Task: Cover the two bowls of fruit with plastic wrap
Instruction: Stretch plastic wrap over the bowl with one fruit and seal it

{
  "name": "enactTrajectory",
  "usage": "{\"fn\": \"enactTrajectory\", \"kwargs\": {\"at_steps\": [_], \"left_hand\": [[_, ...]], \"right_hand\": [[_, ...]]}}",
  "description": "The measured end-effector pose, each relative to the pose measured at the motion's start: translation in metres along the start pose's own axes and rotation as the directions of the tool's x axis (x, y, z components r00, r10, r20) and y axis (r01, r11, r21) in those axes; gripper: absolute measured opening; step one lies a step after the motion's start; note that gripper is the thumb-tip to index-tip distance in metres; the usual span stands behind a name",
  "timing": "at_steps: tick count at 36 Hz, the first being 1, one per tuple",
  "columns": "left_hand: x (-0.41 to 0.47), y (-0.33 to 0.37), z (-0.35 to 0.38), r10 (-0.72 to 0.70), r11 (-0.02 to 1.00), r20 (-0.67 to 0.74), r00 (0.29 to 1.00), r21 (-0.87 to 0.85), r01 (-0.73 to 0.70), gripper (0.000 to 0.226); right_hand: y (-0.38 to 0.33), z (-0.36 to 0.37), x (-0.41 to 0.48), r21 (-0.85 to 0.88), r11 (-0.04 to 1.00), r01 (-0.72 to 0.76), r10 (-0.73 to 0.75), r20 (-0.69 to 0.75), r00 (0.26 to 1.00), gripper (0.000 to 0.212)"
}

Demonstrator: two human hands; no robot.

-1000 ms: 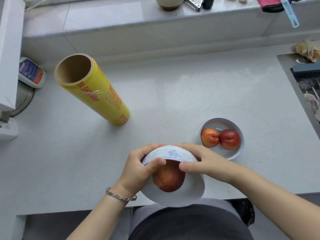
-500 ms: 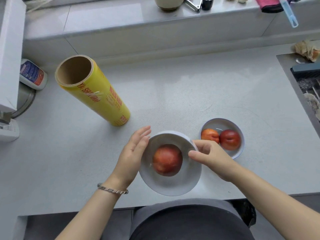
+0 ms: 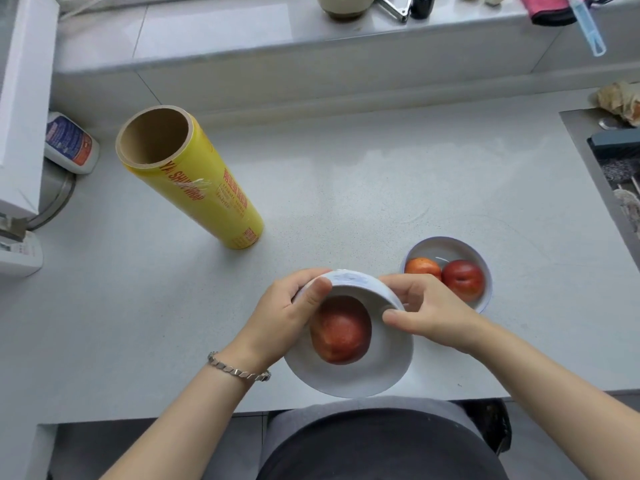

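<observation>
A white bowl [image 3: 349, 375] with one red fruit [image 3: 341, 329] inside is tilted toward me at the counter's near edge. My left hand [image 3: 287, 317] grips its left rim, thumb over the edge. My right hand [image 3: 429, 313] holds the far right rim, fingers pressed on the outside. I cannot tell whether clear film lies over this bowl. A second white bowl [image 3: 479, 258] with two red-orange fruits [image 3: 462, 280] sits just right of it, partly behind my right hand. The yellow plastic wrap roll [image 3: 197, 181] lies on the counter to the far left, its open cardboard end toward me.
A sink [image 3: 616, 174] cuts into the counter at the right. A white bottle [image 3: 71, 143] and a white appliance [image 3: 20, 105] stand at the left edge. A raised ledge [image 3: 277, 39] with small items runs along the back.
Half a second ago the bowl sat flat with my hands loose at its sides. Now both hands grip the rim and the bowl is tipped toward me, as it was a second ago.
</observation>
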State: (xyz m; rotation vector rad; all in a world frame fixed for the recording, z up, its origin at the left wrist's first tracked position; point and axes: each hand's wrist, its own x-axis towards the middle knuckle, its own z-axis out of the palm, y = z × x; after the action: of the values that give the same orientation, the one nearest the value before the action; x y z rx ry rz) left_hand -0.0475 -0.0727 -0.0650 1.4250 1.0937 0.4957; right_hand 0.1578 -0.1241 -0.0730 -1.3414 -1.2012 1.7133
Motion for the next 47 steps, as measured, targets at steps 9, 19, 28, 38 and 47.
{"fn": "enactTrajectory", "kwargs": {"at_steps": [9,19,28,38,47], "left_hand": [[-0.017,-0.013,0.009,-0.033,0.997,-0.235,0.971,-0.078,0.015,0.075],[-0.018,-0.008,0.014,-0.027,0.988,-0.249,0.968,-0.152,-0.011,0.083],[-0.017,-0.019,0.013,-0.056,0.982,-0.357,0.932,-0.188,-0.013,0.064],[0.001,-0.036,0.011,-0.448,0.881,-0.521,0.727,-0.395,0.259,0.053],[0.052,-0.063,-0.007,-0.624,0.703,-0.246,0.742,-0.591,0.396,0.064]], "right_hand": [[-0.024,0.009,-0.002,-0.19,0.97,0.154,-0.156,0.005,0.988,0.038],[-0.024,0.019,0.008,-0.174,0.982,0.079,-0.059,0.119,0.991,0.04],[-0.019,0.009,0.011,-0.092,0.996,-0.014,0.021,0.081,0.997,0.084],[0.018,0.021,0.01,0.276,0.93,-0.245,0.276,-0.082,0.958,0.054],[0.023,0.026,0.054,0.288,0.925,-0.247,0.323,-0.257,0.911,0.028]]}}
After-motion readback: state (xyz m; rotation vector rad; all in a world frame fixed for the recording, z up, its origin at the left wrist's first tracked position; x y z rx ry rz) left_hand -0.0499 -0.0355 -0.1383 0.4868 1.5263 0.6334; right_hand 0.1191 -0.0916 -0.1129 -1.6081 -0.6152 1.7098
